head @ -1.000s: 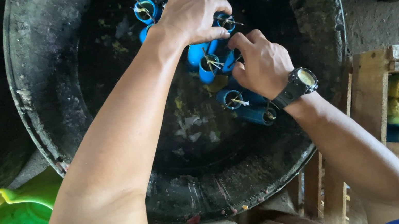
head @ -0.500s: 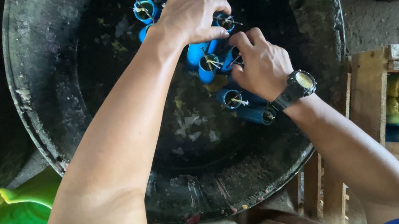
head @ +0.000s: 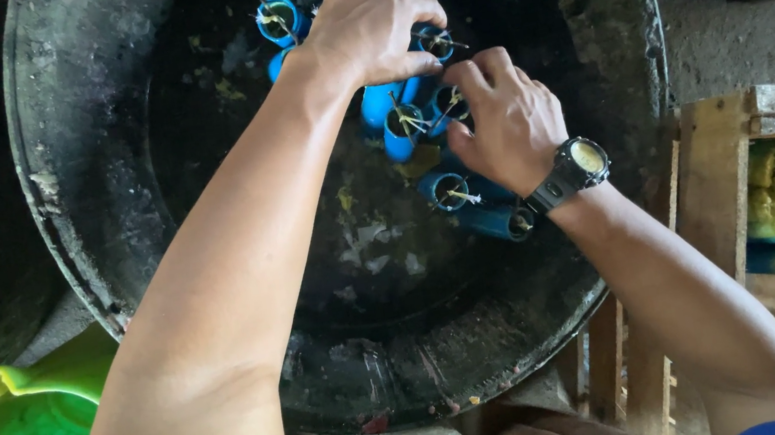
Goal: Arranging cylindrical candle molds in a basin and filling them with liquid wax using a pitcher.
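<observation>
Head view: in the black basin (head: 107, 237), the left hand (head: 370, 23) curls over blue tubes (head: 400, 125); the right hand (head: 505, 120) pinches one tube's wick. Loosely stacked tubes could tip, and a hard pull might tear the wick out.

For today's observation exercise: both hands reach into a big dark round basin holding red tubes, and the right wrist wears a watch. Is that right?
Not quite: the head view shows the tubes are blue, not red. Otherwise correct: the left hand and right hand reach into the dark round basin, and a watch sits on the right wrist.
</observation>
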